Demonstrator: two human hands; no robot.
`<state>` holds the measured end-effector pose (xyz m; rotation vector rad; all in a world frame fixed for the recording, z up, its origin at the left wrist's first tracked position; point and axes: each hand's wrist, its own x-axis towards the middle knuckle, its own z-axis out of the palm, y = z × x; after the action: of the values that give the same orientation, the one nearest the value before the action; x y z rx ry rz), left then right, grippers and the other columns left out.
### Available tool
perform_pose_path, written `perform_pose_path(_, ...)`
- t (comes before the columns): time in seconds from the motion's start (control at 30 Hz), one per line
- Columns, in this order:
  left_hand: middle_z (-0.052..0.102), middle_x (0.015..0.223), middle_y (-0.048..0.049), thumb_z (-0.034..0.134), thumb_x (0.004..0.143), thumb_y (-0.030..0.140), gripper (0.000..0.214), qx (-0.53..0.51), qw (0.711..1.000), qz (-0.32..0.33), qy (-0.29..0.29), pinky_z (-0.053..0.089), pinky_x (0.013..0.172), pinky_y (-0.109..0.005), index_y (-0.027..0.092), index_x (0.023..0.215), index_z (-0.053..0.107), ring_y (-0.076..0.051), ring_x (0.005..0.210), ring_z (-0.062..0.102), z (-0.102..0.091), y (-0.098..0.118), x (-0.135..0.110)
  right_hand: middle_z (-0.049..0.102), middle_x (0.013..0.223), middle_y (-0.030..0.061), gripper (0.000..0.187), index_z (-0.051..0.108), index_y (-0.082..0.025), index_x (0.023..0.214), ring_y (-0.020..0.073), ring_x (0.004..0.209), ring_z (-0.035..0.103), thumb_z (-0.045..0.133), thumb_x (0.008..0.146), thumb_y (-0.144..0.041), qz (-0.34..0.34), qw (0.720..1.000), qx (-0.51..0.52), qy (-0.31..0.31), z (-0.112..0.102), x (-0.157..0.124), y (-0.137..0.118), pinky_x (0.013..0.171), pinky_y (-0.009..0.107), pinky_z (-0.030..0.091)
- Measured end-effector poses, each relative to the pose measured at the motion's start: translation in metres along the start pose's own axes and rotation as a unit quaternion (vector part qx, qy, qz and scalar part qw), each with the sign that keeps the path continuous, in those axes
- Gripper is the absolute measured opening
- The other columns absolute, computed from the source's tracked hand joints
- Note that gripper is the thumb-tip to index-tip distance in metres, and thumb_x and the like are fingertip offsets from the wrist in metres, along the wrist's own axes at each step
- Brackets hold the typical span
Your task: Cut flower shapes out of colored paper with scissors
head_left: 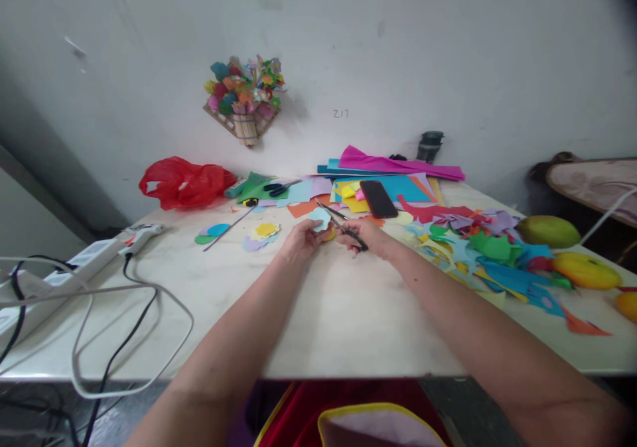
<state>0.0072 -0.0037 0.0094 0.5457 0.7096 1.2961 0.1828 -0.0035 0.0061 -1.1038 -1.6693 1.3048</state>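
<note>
Between the fingers of my left hand [302, 238] is a small light blue paper piece [320, 218] with a wavy edge. My right hand [367, 235] grips a pair of scissors [351, 233] with dark handles. Its blades are parted and point up and left, right beside the blue paper; whether they touch it I cannot tell. A bit of yellow paper [329, 235] shows under the hands. Left of them on the table lie yellow and white flower-shaped cutouts [267, 230] on a lilac one, and blue and green paper discs [217, 230] by a thin stick.
Colored scraps [492, 248] and mangoes [587, 270] cover the right side. Behind my hands are a phone [379, 199], paper sheets and second scissors [279, 188]. A red plastic bag [186, 183] sits back left. A power strip [94, 261] and loose cables occupy the left edge.
</note>
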Motion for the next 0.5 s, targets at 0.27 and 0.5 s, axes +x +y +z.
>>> perform_pose_path(0.27, 0.072, 0.077, -0.0080, 0.059, 0.069, 0.001, 0.024, -0.043, 0.998, 0.038, 0.025, 0.059, 0.066, -0.024, 0.011, 0.091, 0.064, -0.018, 0.072, 0.072, 0.005, -0.011, 0.003, 0.053, 0.044, -0.0066, 0.024, 0.057, -0.016, 0.072, 0.0060, 0.036, 0.046, 0.080, 0.065, -0.021, 0.022, 0.998, 0.041, 0.042, 0.016, -0.005, -0.010, 0.035, 0.015, 0.039)
perform_pose_path(0.5, 0.066, 0.062, -0.0032, 0.059, 0.072, -0.001, 0.014, -0.061, 0.994, 0.036, 0.078, 0.053, 0.056, -0.018, 0.013, 0.073, 0.058, -0.012, 0.054, 0.064, 0.016, -0.016, -0.003, 0.053, 0.044, -0.0061, 0.025, 0.056, -0.016, 0.072, 0.0056, 0.034, 0.044, 0.080, 0.066, -0.022, 0.033, 0.995, 0.070, 0.070, 0.024, -0.006, -0.012, 0.035, 0.016, 0.036)
